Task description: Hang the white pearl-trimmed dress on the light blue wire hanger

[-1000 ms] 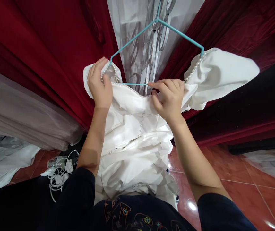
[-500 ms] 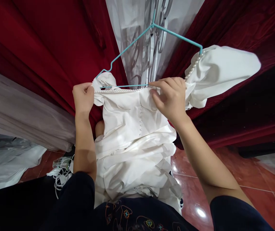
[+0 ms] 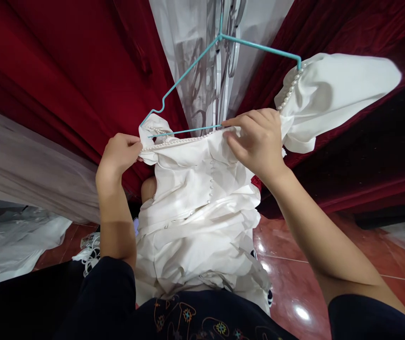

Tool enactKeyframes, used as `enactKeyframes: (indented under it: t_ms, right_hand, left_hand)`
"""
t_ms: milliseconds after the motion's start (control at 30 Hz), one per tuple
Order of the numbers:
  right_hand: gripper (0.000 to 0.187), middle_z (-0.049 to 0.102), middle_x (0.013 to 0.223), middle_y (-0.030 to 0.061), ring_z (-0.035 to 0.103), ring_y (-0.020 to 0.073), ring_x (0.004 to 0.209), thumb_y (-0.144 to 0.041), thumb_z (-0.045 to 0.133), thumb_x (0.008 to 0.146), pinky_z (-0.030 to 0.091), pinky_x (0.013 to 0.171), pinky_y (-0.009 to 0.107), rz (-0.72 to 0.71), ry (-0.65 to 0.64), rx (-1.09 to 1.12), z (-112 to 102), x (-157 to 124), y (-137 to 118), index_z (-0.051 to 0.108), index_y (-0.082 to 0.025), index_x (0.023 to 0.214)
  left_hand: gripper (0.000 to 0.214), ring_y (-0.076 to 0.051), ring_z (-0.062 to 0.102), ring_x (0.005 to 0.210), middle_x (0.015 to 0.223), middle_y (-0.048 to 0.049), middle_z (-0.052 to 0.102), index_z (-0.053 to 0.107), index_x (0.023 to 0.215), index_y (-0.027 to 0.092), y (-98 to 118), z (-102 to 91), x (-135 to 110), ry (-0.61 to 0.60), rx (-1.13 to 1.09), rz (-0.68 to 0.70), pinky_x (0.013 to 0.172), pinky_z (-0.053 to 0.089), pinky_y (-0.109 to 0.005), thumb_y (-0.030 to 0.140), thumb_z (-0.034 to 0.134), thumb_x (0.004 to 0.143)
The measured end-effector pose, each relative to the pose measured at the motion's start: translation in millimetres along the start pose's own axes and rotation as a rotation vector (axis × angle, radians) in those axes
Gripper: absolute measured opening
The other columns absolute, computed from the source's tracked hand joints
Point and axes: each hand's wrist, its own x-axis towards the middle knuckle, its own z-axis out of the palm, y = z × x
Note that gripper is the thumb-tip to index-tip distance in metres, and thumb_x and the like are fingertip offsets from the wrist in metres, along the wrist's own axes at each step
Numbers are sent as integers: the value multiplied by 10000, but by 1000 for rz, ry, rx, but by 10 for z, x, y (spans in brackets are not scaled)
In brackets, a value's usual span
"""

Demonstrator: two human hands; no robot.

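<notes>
A white dress (image 3: pixel 198 208) with pearl trim along its neckline hangs from a teal wire hanger (image 3: pixel 202 61) in front of me. My left hand (image 3: pixel 117 156) pinches the left end of the pearl edge, just below the hanger's left tip. My right hand (image 3: pixel 259 139) is closed on the neckline near the middle, touching the hanger's lower bar. The puffed right sleeve (image 3: pixel 333 94) sits over the hanger's right shoulder. The left sleeve bunches under the hanger's left end.
Dark red velvet curtains (image 3: pixel 64 71) hang on both sides of a sheer white panel (image 3: pixel 195 42). Pale grey fabric (image 3: pixel 28 165) drapes at left. White cloth (image 3: pixel 7 245) and tangled white cords (image 3: pixel 89 257) lie on the glossy red tiled floor (image 3: pixel 301 283).
My left hand slid down and leftwards off the hanger's left shoulder, pulling the pearl edge with it. The hanger's left end is now bare. My right hand has barely moved.
</notes>
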Motion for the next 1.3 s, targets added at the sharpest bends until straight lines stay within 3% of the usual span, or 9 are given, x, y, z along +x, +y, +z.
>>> enactKeyframes:
  t_ms: [100, 267, 333, 467, 700, 900, 1100, 1200, 1300]
  right_hand:
    - [236, 693, 963, 75, 610, 275, 992, -345, 509, 1059, 442, 985, 503, 7, 15, -4, -19, 20, -18, 735, -280, 1086]
    - [192, 674, 898, 59, 606, 260, 937, -313, 529, 1044, 445, 971, 492, 37, 28, 40, 15, 54, -75, 718, -281, 1060]
    - [184, 666, 882, 57, 605, 256, 927, -298, 532, 1036, 447, 966, 487, 49, 29, 47, 37, 61, -85, 715, -282, 1051]
    - [199, 675, 910, 60, 605, 261, 946, -272, 528, 1023, 446, 973, 486, 48, 26, 23, 64, 63, -63, 718, -288, 1077]
    - [251, 714, 966, 60, 633, 254, 961, -234, 514, 1002, 453, 959, 478, -25, 30, 59, 46, 6, -104, 723, -271, 1137]
    - [236, 765, 1108, 61, 696, 265, 1063, -329, 528, 1040, 497, 1025, 502, -60, 95, 30, 56, -39, -112, 696, -261, 1190]
    - [478, 635, 1380, 143, 599, 332, 1362, -244, 696, 885, 460, 1199, 572, -17, 401, -108, -172, 131, 156, 633, -246, 1359]
    - [496, 702, 1268, 154, 679, 297, 1237, -95, 663, 767, 548, 1099, 491, 58, 404, -111, -340, 255, 265, 711, -165, 1256]
    - [350, 790, 1011, 103, 758, 202, 950, -16, 539, 835, 591, 885, 357, 153, 363, -27, -486, 354, 359, 773, -132, 1068]
  left_hand:
    - [141, -197, 680, 664, 597, -39, 671, 662, 622, 176, -46, 60, 51, -58, 15, 29, 611, 527, -232, 254, 571, 696]
    - [228, -153, 625, 653, 708, -26, 732, 783, 730, 161, -237, 299, 97, -344, -63, 32, 582, 469, -207, 332, 635, 707]
    - [279, -176, 672, 748, 833, -22, 780, 837, 855, 163, -267, 410, 39, -270, -80, 116, 634, 493, -222, 326, 635, 756]
    - [288, -188, 707, 873, 1003, -42, 801, 871, 964, 203, -126, 536, -220, 99, -90, 412, 743, 530, -270, 203, 605, 854]
    - [358, -221, 692, 1143, 1195, -29, 773, 820, 1089, 271, 454, 640, -434, 271, -51, 864, 1057, 544, -395, 90, 538, 964]
    - [474, -260, 677, 1143, 1249, -55, 771, 743, 1316, 228, 697, 889, -206, 125, 94, 831, 1081, 468, -426, 63, 442, 989]
    - [497, -274, 639, 1116, 1225, -39, 776, 754, 1311, 267, 578, 974, -113, 152, 156, 828, 1066, 445, -444, 34, 460, 985]
    - [497, -273, 634, 1125, 1204, -28, 774, 763, 1297, 274, 527, 957, -58, 161, 137, 837, 1107, 441, -467, 22, 476, 980]
    - [497, -272, 632, 1115, 1175, -30, 770, 775, 1278, 270, 494, 930, -10, 167, 137, 831, 1154, 432, -504, 11, 477, 976]
